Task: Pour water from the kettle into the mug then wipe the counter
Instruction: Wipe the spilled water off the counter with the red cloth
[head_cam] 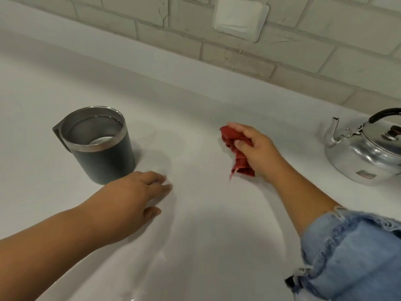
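A dark grey mug (104, 157) with a steel rim and steel inside stands upright on the white counter (206, 109) at the left; water shows in its bottom. A shiny metal kettle (366, 153) with a black handle sits at the right edge, spout pointing left. My right hand (258, 148) is closed around a crumpled red cloth (236, 148) that rests on the counter between mug and kettle. My left hand (138, 196) lies palm down on the counter just in front of the mug, fingers spread and holding nothing.
A pale brick wall (303, 46) with a white socket plate (240, 16) rises behind the counter. A frayed blue denim sleeve (355, 255) covers my right upper arm at the lower right. Faint wet streaks (165, 257) glint on the counter near the front.
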Tool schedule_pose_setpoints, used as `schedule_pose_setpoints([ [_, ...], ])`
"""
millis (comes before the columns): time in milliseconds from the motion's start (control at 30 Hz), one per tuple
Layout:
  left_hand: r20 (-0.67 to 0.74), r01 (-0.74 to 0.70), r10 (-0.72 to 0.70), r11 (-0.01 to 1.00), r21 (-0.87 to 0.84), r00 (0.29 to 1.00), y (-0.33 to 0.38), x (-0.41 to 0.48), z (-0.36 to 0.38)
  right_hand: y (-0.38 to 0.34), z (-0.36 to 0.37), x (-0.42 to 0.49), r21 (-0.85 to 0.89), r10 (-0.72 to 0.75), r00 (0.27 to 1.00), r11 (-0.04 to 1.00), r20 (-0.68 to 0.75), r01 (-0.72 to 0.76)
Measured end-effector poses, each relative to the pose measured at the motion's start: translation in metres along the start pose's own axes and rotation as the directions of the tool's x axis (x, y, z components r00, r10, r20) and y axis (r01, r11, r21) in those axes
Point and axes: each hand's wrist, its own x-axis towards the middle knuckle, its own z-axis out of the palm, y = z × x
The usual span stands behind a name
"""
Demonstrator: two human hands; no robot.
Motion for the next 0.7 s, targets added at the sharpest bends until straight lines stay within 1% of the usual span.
schedule_pose_setpoints([
  [67, -0.006, -0.011, 0.011, 1.0, -0.009, 1.0, -0.001, 0.0, 0.0, 0.017, -0.028, 0.028, -0.08, 0.103, 0.97, 0.989, -0.222, -0.123],
  [100, -0.008, -0.018, 0.018, 1.0, -0.015, 1.0, -0.002, 0.0, 0.0, 0.029, -0.04, 0.039, -0.124, 0.168, 0.94, 0.969, -0.298, -0.212],
  [133, -0.008, -0.024, 0.024, 1.0, -0.019, 1.0, -0.002, 0.0, 0.0, 0.041, -0.048, 0.048, -0.147, 0.242, 0.909, 0.941, -0.341, -0.306],
  [167, -0.006, -0.026, 0.025, 0.999, -0.021, 1.0, -0.003, 0.0, 0.0, 0.055, -0.054, 0.055, -0.209, 0.3, 0.885, 0.898, -0.357, -0.388],
  [200, -0.009, -0.026, 0.026, 0.999, -0.026, 1.0, -0.004, -0.001, 0.0, 0.067, -0.055, 0.062, -0.335, 0.308, 0.88, 0.838, -0.361, -0.431],
  [233, -0.021, -0.031, 0.031, 0.999, -0.032, 0.999, -0.004, -0.001, 0.001, 0.076, -0.054, 0.069, -0.467, 0.282, 0.89, 0.771, -0.359, -0.433],
  [267, -0.039, -0.038, 0.036, 0.999, -0.034, 0.999, -0.005, -0.001, 0.002, 0.081, -0.049, 0.077, -0.55, 0.25, 0.908, 0.73, -0.336, -0.405],
  [300, -0.05, -0.04, 0.038, 0.999, -0.033, 0.998, -0.006, -0.002, 0.003, 0.08, -0.04, 0.083, -0.573, 0.236, 0.929, 0.735, -0.286, -0.363],
  [333, -0.056, -0.041, 0.04, 0.999, -0.029, 0.998, -0.007, -0.002, 0.003, 0.075, -0.029, 0.088, -0.567, 0.233, 0.947, 0.76, -0.219, -0.318],
  [400, -0.058, -0.044, 0.043, 0.999, -0.009, 0.997, -0.009, -0.003, 0.006, 0.062, -0.006, 0.094, -0.6, 0.169, 0.984, 0.781, -0.061, -0.172],
  [467, -0.053, -0.043, 0.044, 0.999, 0.017, 0.998, -0.01, -0.003, 0.008, 0.049, 0.018, 0.095, -0.611, 0.066, 0.993, 0.792, 0.096, 0.006],
  [533, -0.05, -0.044, 0.046, 0.999, 0.026, 0.998, -0.01, -0.004, 0.009, 0.04, 0.04, 0.089, -0.542, -0.041, 0.973, 0.825, 0.225, 0.161],
  [600, -0.069, -0.051, 0.05, 0.999, -0.012, 0.996, -0.011, -0.006, 0.008, 0.03, 0.057, 0.075, -0.448, -0.118, 0.931, 0.851, 0.345, 0.274],
  [700, -0.124, -0.044, 0.02, 0.979, -0.197, 0.992, -0.012, -0.013, 0.0, 0.007, 0.073, 0.039, -0.311, -0.162, 0.859, 0.886, 0.486, 0.343],
])
